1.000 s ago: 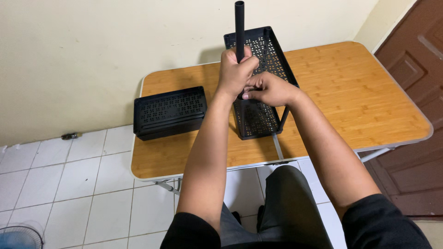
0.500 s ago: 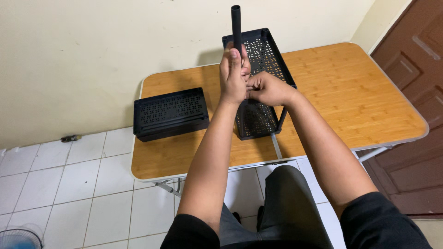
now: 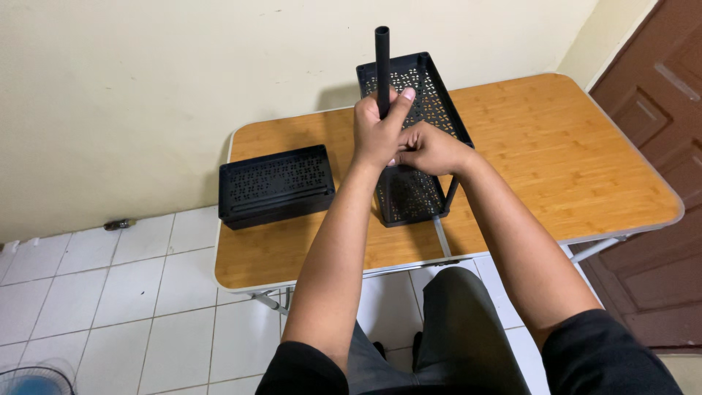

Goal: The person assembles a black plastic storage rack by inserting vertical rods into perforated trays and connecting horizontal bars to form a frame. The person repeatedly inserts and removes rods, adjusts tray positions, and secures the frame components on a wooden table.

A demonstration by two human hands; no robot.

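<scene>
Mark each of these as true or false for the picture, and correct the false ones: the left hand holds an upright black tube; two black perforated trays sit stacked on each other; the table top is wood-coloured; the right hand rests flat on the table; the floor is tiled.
1. The left hand grips an upright black tube. True.
2. Two black perforated trays are stacked on each other. False: the low tray lies apart at the table's left, and the tall rack stands by the hands.
3. The table has a wood-coloured top. True.
4. The right hand rests flat on the table. False: it is raised, fingers curled beside the left hand at the rack.
5. The floor is white tile. True.
</scene>
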